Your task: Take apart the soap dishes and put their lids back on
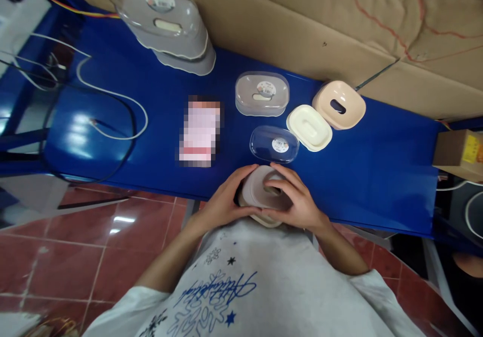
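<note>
Close to my body, at the table's front edge, I hold a small grey rounded plastic box [253,190] with a dark opening in its top. My left hand [225,198] wraps its left side, thumb along the near edge. On the right side, my right hand [300,201] grips it, fingers bent over the top by the opening. A pale rim shows beneath the box. Just beyond lies a clear oval lid [264,146] with a round sticker. Behind that are a cream oval lid [310,129] and a peach box [349,103] with a slot.
A grey box with a clear cover [245,98] stands at mid-table, and stacked grey boxes [181,50] at the back left. A blurred-out rectangular object [199,133] lies left of centre. Cables [128,136] loop across the left. A cardboard box [455,148] sits far right.
</note>
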### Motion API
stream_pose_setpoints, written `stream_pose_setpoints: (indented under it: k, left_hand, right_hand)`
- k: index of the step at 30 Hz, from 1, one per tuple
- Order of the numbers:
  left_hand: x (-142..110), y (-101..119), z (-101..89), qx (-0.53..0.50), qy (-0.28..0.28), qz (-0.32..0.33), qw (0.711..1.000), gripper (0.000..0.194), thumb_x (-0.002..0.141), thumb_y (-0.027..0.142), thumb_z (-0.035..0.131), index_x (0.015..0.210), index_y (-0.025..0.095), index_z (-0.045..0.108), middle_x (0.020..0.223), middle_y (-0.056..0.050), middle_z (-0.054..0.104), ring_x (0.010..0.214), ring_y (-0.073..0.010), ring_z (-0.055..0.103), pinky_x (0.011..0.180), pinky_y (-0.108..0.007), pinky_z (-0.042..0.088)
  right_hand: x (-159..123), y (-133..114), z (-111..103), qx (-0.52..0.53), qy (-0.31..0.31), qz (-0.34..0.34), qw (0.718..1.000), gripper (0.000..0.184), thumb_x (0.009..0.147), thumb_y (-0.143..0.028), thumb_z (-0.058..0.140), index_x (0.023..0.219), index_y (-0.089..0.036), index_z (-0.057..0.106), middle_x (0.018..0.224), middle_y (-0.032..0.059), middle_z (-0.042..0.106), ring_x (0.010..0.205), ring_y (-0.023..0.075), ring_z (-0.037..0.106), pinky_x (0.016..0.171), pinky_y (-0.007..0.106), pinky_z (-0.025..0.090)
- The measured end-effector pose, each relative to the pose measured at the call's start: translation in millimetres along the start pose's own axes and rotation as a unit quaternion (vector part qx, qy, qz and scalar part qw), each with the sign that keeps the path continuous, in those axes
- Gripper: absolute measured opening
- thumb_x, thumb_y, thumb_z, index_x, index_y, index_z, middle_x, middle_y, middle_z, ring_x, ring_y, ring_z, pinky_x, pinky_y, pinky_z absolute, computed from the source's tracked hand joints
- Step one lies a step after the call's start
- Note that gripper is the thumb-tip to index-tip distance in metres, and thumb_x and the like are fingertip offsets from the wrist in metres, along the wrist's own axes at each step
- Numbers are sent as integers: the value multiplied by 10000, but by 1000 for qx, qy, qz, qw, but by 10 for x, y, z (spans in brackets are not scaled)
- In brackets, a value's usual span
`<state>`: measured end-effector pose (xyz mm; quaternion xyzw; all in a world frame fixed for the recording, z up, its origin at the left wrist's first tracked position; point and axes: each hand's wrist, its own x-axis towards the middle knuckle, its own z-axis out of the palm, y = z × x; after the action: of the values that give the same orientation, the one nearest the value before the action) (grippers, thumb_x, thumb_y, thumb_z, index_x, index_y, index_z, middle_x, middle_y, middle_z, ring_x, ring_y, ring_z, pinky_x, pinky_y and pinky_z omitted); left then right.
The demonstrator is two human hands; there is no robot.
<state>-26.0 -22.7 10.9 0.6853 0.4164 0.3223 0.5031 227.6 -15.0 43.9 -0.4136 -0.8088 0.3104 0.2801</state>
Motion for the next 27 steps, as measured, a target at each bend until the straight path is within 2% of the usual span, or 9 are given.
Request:
stream_pose_setpoints:
  k: [4, 6, 10, 13, 17, 23, 27]
  left_hand:
    - [-83, -37, -5, 77, -2, 53, 996, 1151, 907, 563, 819, 1750, 362, 61, 1776, -220, 304, 1627, -406, 368, 1251, -652, 455]
    - [-153, -69, -18, 119, -13, 81, 989, 1189, 900, 606, 804, 1754, 332, 25, 1782, -246, 273, 1634, -413, 351, 1226, -656, 486]
    - [-244, -98, -150, 233, -63, 114, 964, 959, 979, 555, 735, 1732, 299, 200, 1671, -196, 502, 1590, -373, 444, 1245, -653, 470]
    - [-253, -63, -295, 299, -97, 101, 944, 778, 1014, 513, 705, 1663, 247, 368, 1660, -167, 530, 1603, -368, 420, 1276, -638, 437]
    - [-269, -14, -371, 328, -100, 105, 934, 630, 1031, 460, 695, 1565, 194, 495, 1680, -184, 497, 1603, -384, 409, 1272, -634, 440]
    - [-237, 105, -252, 336, -85, 109, 932, 595, 1022, 342, 693, 1566, 201, 500, 1756, -221, 346, 1642, -413, 322, 1301, -684, 349]
    - [-20, 257, -178, 329, -104, 130, 930, 672, 1014, 451, 689, 1599, 218, 453, 1769, -220, 314, 1656, -408, 291, 1319, -687, 300]
  right_hand:
    - [8, 31, 106, -49, 42, -5, 998, 517, 924, -566, 799, 1311, -235, 710, 1622, 181, 559, 1456, 359, 593, 1174, 567, 539]
    - [-15, 46, 96, -77, 42, -10, 996, 516, 932, -542, 795, 1349, -255, 699, 1648, 159, 539, 1467, 358, 586, 1174, 575, 539]
    - [-66, 73, -67, -112, -4, -16, 994, 569, 938, -491, 807, 1432, -251, 657, 1672, 159, 516, 1486, 359, 566, 1179, 571, 531]
    - [-99, 82, -253, -146, -54, 2, 988, 611, 955, -483, 795, 1496, -267, 609, 1686, 150, 502, 1500, 363, 546, 1181, 581, 521]
    - [-165, 93, -455, -173, -84, 23, 981, 661, 964, -482, 789, 1549, -284, 554, 1695, 139, 492, 1498, 369, 541, 1172, 593, 522]
    - [-334, 192, -619, -224, -97, 70, 967, 594, 1007, -446, 741, 1544, -291, 538, 1706, 146, 468, 1528, 386, 503, 1180, 637, 496]
    - [-427, 278, -706, -251, -85, 102, 959, 591, 1018, -434, 722, 1556, -290, 523, 1704, 164, 459, 1528, 411, 498, 1176, 667, 486]
